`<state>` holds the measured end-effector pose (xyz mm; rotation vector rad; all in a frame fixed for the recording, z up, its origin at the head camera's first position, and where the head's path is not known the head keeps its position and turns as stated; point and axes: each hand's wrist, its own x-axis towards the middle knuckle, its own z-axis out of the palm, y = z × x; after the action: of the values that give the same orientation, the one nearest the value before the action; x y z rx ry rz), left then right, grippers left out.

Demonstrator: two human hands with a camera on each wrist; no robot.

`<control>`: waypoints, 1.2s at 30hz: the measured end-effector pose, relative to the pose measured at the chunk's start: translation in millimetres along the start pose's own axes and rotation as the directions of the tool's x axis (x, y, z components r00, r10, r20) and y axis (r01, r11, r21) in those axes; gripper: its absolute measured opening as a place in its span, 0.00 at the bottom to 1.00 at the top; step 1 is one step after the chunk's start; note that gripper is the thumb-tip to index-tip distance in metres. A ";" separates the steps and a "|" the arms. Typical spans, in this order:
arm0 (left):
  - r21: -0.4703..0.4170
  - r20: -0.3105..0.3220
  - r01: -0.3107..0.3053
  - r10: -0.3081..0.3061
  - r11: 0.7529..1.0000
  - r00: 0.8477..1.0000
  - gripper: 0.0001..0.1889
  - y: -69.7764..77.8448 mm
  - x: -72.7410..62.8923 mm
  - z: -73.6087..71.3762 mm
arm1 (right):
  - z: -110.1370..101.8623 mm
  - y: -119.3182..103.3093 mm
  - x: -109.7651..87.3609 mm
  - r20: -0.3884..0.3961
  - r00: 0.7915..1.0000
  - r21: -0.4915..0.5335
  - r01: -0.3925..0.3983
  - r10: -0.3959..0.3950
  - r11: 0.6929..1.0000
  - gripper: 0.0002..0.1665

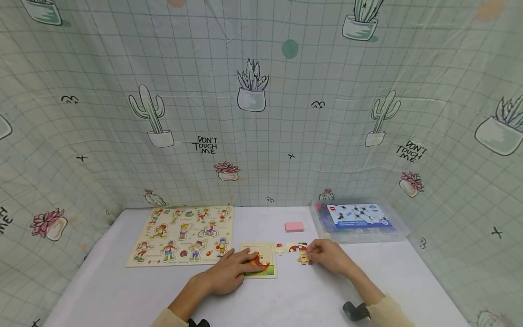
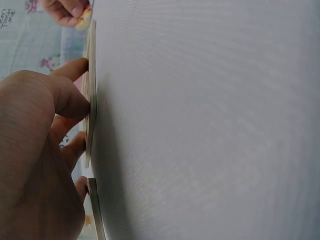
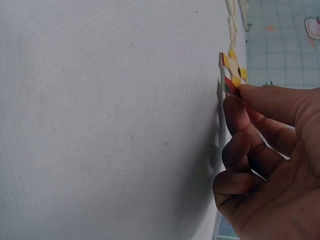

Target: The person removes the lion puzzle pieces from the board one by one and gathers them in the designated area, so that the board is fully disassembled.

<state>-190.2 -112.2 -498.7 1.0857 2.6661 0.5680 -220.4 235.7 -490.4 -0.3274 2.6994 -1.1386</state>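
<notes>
Looks like piece-picking; right hand (image 1: 330, 257) pinches a jigsaw piece (image 3: 230, 86); left hand (image 1: 228, 273) spreads over the puzzle board (image 1: 269, 250); next probably needs aligning.

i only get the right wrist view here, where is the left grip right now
Observer: The left grip rests on the small puzzle board, with fingers lying across its picture.
Operator: ok and is there anything pink around, can't see any from here
Observer: Yes, a pink block lies farther from the person than the loose puzzle pieces.
Operator: what's over at the far left
Observer: A larger board covered in printed figures, one of them on a bicycle.
</notes>
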 end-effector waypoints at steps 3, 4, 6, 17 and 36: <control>-0.004 0.000 0.000 0.000 1.000 1.000 0.32 -0.9 0.3 0.6 | -0.2 0.5 0.3 -0.008 1.000 -0.017 0.006 -0.006 1.000 0.02; -0.004 -0.001 -0.001 0.001 1.000 1.000 0.32 -1.2 0.4 0.8 | -0.3 0.8 0.6 -0.008 1.000 -0.022 0.010 -0.010 1.000 0.02; -0.003 -0.002 -0.003 0.003 1.000 1.000 0.32 -1.6 0.5 1.0 | -0.6 0.9 1.5 -0.006 1.000 -0.028 0.017 -0.017 0.999 0.02; -0.017 0.002 -0.009 0.009 1.000 1.000 0.31 -0.4 -0.5 -0.6 | -3.1 0.3 6.4 -0.004 1.000 -0.075 0.013 -0.014 0.997 0.02; -0.019 0.002 -0.004 0.004 1.000 1.000 0.31 0.2 -1.2 -1.9 | 0.9 -2.6 7.8 -0.030 0.999 -0.118 -0.021 0.017 0.993 0.03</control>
<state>-189.9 -113.4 -496.8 1.0858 2.6516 0.5914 -227.3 231.2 -489.9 -0.3041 2.7957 -0.9880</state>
